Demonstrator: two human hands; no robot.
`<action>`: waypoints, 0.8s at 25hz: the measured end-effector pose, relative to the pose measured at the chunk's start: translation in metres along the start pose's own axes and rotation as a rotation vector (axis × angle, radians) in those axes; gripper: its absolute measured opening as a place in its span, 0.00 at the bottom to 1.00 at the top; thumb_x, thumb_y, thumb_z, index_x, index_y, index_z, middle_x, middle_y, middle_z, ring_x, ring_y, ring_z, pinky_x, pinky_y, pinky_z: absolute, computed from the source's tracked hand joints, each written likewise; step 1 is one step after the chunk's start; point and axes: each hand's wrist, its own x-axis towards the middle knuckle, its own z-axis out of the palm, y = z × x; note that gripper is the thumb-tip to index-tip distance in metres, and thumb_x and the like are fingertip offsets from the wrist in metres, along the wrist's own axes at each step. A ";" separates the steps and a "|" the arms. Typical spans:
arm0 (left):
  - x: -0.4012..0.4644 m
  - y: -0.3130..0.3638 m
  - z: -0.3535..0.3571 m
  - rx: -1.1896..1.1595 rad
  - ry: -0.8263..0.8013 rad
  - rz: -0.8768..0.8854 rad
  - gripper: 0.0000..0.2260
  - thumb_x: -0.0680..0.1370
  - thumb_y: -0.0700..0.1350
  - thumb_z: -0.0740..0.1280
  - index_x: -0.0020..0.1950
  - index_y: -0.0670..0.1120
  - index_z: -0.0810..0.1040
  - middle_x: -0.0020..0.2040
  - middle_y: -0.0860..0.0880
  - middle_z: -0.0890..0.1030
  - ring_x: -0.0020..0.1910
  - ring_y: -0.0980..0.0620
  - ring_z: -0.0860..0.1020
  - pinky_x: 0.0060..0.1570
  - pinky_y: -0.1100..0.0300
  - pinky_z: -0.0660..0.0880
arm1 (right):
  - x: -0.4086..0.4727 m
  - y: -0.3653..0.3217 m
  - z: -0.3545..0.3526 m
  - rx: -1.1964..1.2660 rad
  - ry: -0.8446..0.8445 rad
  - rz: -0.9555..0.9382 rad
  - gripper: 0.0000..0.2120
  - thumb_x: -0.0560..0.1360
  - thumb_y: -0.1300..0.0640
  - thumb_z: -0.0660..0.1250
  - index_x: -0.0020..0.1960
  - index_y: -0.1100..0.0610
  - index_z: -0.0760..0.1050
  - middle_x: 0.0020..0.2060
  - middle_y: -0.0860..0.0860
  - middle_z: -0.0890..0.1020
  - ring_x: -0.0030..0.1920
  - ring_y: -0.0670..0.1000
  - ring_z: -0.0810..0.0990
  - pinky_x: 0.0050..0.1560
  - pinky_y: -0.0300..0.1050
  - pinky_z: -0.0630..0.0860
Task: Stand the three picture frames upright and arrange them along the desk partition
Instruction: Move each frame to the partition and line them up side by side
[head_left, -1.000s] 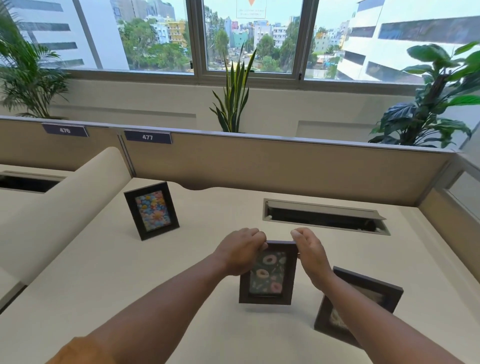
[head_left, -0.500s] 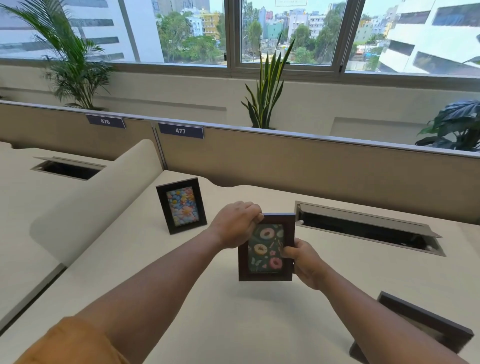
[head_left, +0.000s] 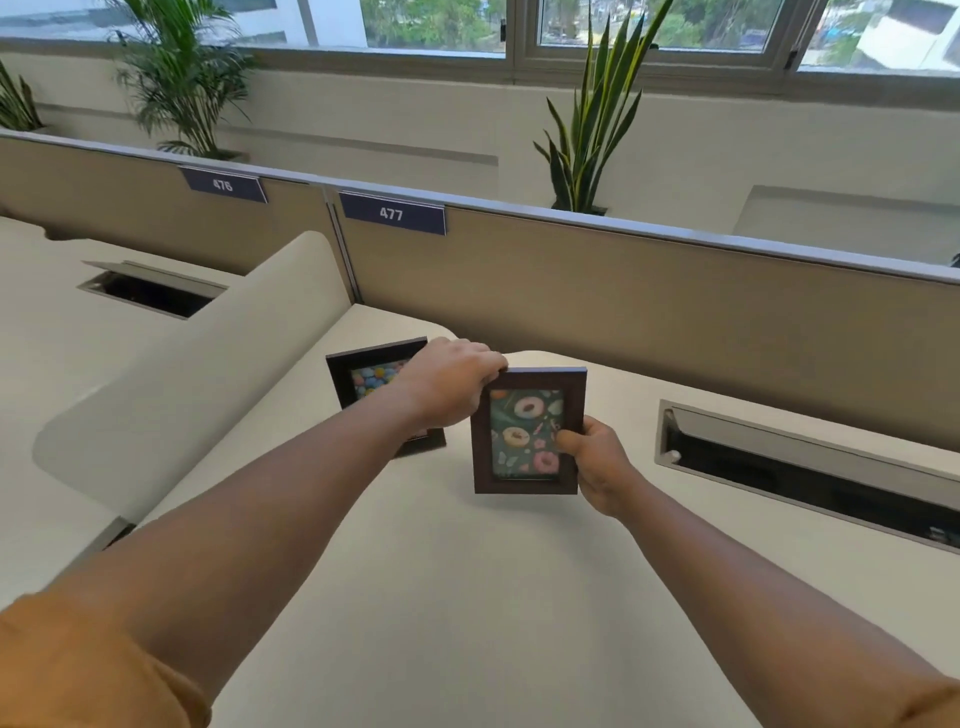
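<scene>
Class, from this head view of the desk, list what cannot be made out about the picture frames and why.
- Third frame: outside the head view, so its state is unknown.
- Colourful frame: its right part is hidden by the left hand.
- Doughnut frame: its back and stand face away; the right hand covers its right edge.

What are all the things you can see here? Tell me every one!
Donut picture frame: 1, dark brown, held upright over the desk, middle.
Colourful-dots picture frame: 1, black, standing on the desk behind the left hand, partly hidden.
Desk: 1, cream, under everything.
Desk partition: 1, tan with a grey top edge, along the back of the desk.
Number signs: 2, dark blue, 476 and 477, on the partition's top.
Cable slots: 2, grey with dark openings, one right, one far left.
Plants: 3, green, behind the partition by the windows.
Left hand: 1, gripping the donut frame's top left corner.
Right hand: 1, gripping its right edge.
</scene>
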 end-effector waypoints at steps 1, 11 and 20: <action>0.009 -0.012 0.005 0.020 0.005 -0.008 0.12 0.81 0.39 0.60 0.59 0.49 0.80 0.54 0.49 0.83 0.54 0.45 0.80 0.54 0.50 0.71 | 0.017 0.001 0.006 0.004 -0.002 0.004 0.12 0.77 0.70 0.66 0.58 0.60 0.79 0.46 0.56 0.90 0.46 0.60 0.89 0.38 0.52 0.86; 0.048 -0.072 0.066 0.027 0.179 -0.183 0.16 0.79 0.37 0.62 0.63 0.50 0.80 0.54 0.52 0.84 0.57 0.45 0.78 0.62 0.50 0.63 | 0.115 0.014 0.034 0.048 -0.002 -0.003 0.13 0.76 0.70 0.67 0.58 0.60 0.81 0.49 0.60 0.89 0.48 0.63 0.89 0.42 0.58 0.86; 0.046 -0.083 0.076 0.019 0.193 -0.236 0.18 0.80 0.37 0.62 0.67 0.49 0.78 0.58 0.48 0.84 0.56 0.41 0.79 0.59 0.46 0.69 | 0.131 0.015 0.039 0.023 -0.041 -0.021 0.12 0.77 0.69 0.67 0.59 0.59 0.80 0.48 0.57 0.90 0.48 0.61 0.89 0.44 0.57 0.87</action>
